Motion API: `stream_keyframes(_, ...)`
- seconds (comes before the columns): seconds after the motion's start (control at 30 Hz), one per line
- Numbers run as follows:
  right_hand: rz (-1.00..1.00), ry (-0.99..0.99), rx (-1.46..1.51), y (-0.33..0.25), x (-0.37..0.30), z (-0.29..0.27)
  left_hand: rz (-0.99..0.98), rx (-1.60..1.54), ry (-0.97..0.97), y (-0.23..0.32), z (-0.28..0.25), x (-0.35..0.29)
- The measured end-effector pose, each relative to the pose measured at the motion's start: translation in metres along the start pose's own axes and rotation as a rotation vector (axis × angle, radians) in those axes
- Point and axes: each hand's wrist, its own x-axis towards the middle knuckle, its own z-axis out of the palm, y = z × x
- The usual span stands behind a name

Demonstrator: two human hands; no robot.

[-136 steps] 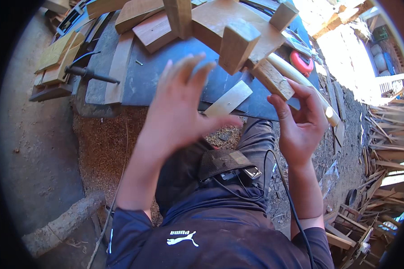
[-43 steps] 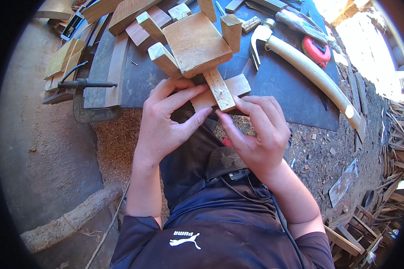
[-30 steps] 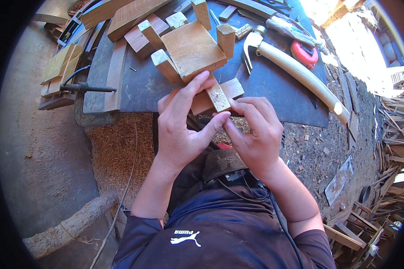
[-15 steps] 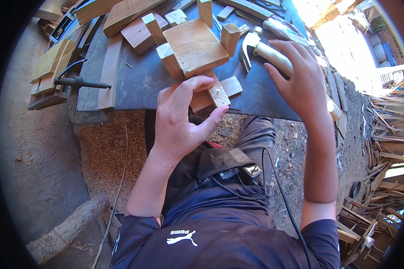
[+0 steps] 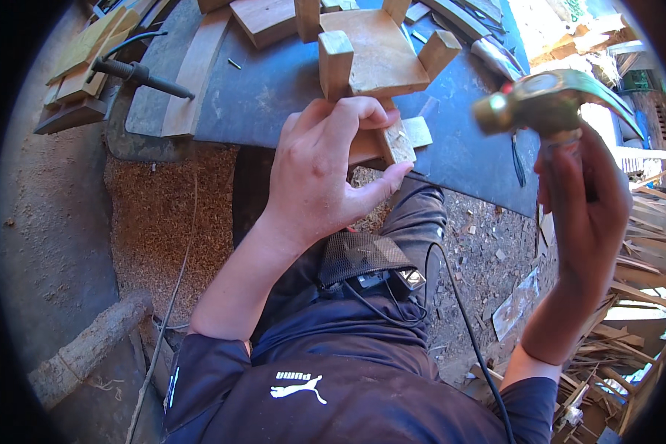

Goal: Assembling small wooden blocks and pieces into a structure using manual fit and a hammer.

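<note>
My right hand (image 5: 586,174) is closed round a claw hammer (image 5: 547,103), raised at the right with its head up and slightly blurred. My left hand (image 5: 325,159) grips a small wooden block (image 5: 398,142) between thumb and fingers at the table's near edge. Just beyond it stands a small wooden piece with a flat square top and several upright legs (image 5: 377,48), touching or very close to the block; my fingers hide where they meet. Another pale wood piece (image 5: 418,132) lies crosswise under the block.
A dark table (image 5: 266,96) carries a long plank (image 5: 192,81) at the left, with a screw clamp (image 5: 144,76) by its end. More wood blocks (image 5: 266,18) lie at the back. Sawdust (image 5: 155,200) covers the floor, and scrap wood is heaped at the right.
My right hand has taken hold of the hammer and lifted it off the table to the right. My left hand still holds the block; the whole view has shifted somewhat.
</note>
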Motion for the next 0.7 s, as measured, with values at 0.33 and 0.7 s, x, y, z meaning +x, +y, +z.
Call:
stream_keyframes(0.33,-0.477,-0.174,-0.307,-0.007,0.016,0.042,-0.002,0.014,0.052,-0.001,0.002,-0.001)
stream_keyframes(0.7,-0.469,0.022,-0.583,-0.014,0.010,0.024,-0.009,0.018,0.048,-0.002,0.000,-0.002)
